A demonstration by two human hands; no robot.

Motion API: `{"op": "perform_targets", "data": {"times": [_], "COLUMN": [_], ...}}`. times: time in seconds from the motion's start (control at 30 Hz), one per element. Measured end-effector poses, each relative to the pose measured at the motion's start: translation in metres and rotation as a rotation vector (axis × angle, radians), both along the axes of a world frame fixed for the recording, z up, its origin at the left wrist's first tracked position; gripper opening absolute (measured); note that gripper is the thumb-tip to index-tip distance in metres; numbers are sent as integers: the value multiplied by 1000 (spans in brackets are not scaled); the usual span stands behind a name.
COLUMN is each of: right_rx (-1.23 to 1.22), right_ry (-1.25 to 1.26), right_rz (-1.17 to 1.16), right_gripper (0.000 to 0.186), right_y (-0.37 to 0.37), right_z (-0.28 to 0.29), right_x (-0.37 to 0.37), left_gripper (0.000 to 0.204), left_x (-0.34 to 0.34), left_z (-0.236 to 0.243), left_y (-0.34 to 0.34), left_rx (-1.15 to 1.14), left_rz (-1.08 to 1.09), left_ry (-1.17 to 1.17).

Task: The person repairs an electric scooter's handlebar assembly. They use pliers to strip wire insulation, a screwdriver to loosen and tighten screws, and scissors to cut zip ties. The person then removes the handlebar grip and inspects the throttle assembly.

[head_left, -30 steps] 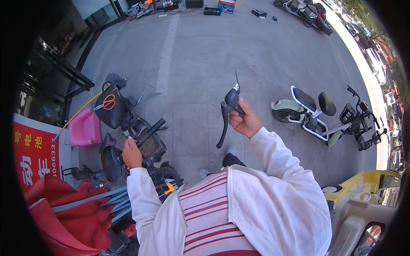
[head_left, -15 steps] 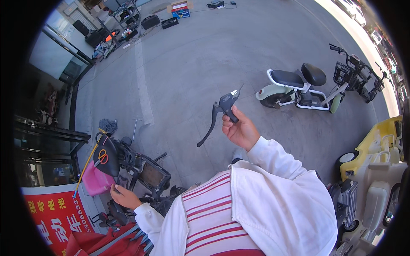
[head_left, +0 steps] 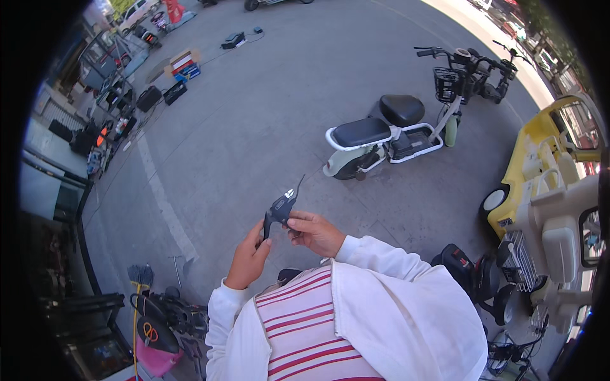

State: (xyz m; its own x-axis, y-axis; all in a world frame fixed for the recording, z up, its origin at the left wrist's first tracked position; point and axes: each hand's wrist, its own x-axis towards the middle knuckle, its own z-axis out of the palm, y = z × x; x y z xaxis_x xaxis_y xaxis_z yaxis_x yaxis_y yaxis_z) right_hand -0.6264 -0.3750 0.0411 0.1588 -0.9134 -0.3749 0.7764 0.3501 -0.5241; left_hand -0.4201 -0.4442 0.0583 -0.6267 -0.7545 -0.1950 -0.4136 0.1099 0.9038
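A black brake lever with a thin dark wire and small white connectors at its top is held up in front of my chest by both hands. My right hand has its clamp end pinched between thumb and fingers. The fingers of my left hand are closed around the curved lever blade, hiding most of it. Beyond my hands, on the ground, stands a pale green and white electric scooter with black seats and a front basket.
A yellow and beige small vehicle stands at the right. At the lower left are a mop, a pink plastic item and orange-handled scissors on a black seat. Farther off lie boxes and a black tool case.
My left hand has come up from the lower left and taken hold of the lever blade. My right hand has lowered the brake lever toward me. The view has swung to the right.
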Motion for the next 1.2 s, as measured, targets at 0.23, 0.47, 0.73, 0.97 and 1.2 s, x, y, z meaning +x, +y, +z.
{"op": "perform_targets", "data": {"times": [0.23,0.47,0.73,0.97,1.2], "right_rx": [88,117,173,224,23], "right_ry": [315,517,577,509,499], "right_rz": [24,-158,-346,-485,-481], "right_gripper": [27,27,33,36,48], "right_y": [-88,-237,-360,-430,-539], "right_z": [-33,-49,-25,-37,-44], "right_x": [-44,-66,-106,-173,-279], "left_gripper": [47,50,33,35,37], "left_x": [-50,-100,-171,-263,-367], "left_z": [-31,-11,-22,-32,-8], "left_y": [-109,-265,-424,-520,-626], "left_rx": [197,454,647,654,617], "left_rz": [-174,-321,-427,-548,-509], "left_ry": [-18,-17,102,-1,-45]}}
